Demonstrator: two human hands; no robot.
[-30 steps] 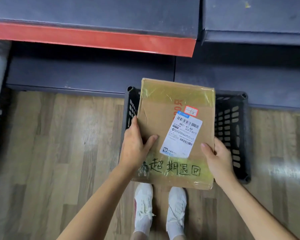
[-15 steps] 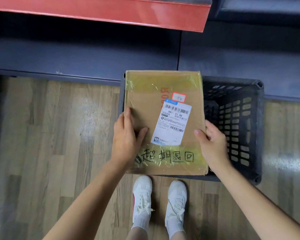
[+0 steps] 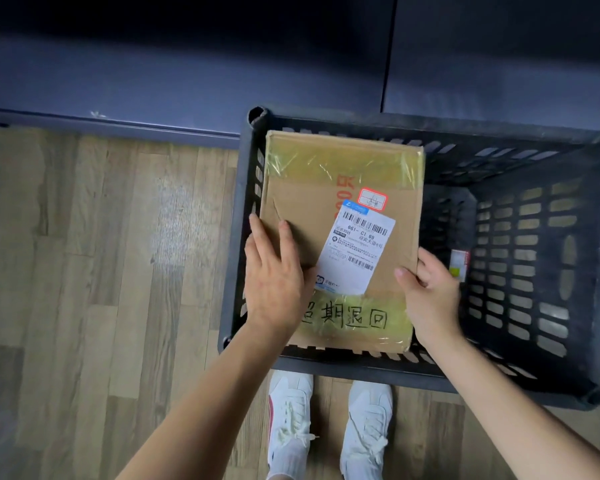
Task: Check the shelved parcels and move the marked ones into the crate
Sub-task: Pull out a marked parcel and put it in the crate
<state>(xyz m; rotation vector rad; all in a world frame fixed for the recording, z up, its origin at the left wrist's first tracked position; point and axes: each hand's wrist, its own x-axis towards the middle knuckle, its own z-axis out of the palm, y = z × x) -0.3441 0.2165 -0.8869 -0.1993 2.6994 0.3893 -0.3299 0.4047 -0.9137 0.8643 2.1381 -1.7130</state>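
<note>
I held the marked parcel inside the crate, left hand flat on top, right hand gripping its edge; release remained, then further shelf checks.

Wood-plank floor fills 9 o'clock and 6 o'clock areas of view; black slatted crate stands directly on it, centre toward 3 o'clock; person's white shoes planted on planks at 6 o'clock, just beside crate's near wall; dark blue shelf base meets floor across 12 o'clock, touching crate's far side
</note>
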